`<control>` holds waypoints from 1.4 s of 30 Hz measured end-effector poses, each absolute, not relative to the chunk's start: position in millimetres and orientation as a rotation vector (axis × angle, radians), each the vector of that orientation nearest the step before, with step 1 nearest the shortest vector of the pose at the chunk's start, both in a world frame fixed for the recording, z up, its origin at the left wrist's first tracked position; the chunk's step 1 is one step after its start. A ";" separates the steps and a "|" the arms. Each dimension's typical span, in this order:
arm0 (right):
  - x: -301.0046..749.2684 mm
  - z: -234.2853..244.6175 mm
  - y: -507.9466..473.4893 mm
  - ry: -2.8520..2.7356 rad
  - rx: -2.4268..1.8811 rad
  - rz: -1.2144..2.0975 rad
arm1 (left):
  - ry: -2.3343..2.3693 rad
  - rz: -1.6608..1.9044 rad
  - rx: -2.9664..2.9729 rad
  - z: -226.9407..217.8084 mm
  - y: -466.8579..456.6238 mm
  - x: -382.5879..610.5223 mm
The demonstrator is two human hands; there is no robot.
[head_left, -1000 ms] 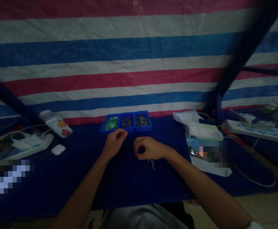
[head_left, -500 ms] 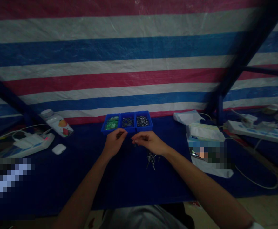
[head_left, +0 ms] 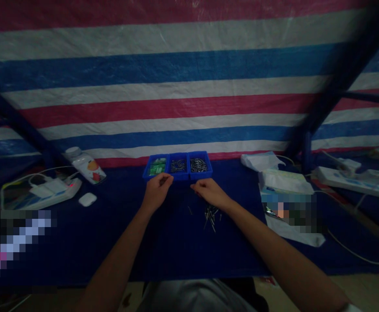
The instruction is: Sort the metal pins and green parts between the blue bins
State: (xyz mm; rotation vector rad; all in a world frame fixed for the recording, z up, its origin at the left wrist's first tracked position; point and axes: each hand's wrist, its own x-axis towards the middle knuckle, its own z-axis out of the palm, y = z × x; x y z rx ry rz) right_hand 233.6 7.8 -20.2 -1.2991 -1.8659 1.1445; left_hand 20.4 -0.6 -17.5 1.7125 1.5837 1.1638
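My left hand is pinched closed just in front of the blue bins; what it holds, if anything, is hidden. To its right, my right hand has its fingers curled together, their contents too small to make out. A thin metal pin shows below the right fingers, apart from them. Nearer me is a loose pile of slim, screw-like metal pieces. Behind the hands stand three joined blue bins: the left bin has green packets, while the middle bin and right bin hold small dark metal parts.
On the left are a bottle, a white power strip with chargers, and a white earbud case. At right lie a tissue pack, white wrapping, another power strip and a cable. A striped tarp hangs behind.
The thin metal piece between my right fingers has left them and now shows below the hand. My right fingers have curled in. The whole view has shifted slightly.
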 end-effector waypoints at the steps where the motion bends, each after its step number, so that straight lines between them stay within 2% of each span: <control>1: 234.6 -18.8 5.8 -1.960 -1.306 1.014 | 1.609 1.087 1.745 -17.7 -0.5 18.4; 5: 235.6 -12.7 -9.2 -2.459 -1.093 0.653 | 1.694 0.775 1.902 -18.4 -1.6 13.2; 8: 229.7 -13.6 -19.6 -2.717 -0.870 0.485 | 1.739 0.755 1.926 -18.9 -1.6 12.4; 17: 216.2 -24.2 -21.7 -2.730 -0.856 0.317 | 1.730 0.740 1.978 -17.8 -0.5 12.0; 23: 215.7 -22.7 -1.4 -2.370 -0.950 0.621 | 1.444 0.741 1.850 -16.3 -5.5 17.2; 32: 198.7 -17.2 30.1 -1.906 -0.913 1.074 | 1.329 0.868 1.732 -20.8 -0.7 18.7; 39: 196.6 -27.0 26.8 -1.662 -0.850 1.295 | 1.323 0.918 1.628 -18.4 1.1 20.2; 42: 197.5 -26.3 25.8 -1.648 -0.872 1.263 | 1.352 0.925 1.579 -17.5 0.8 22.3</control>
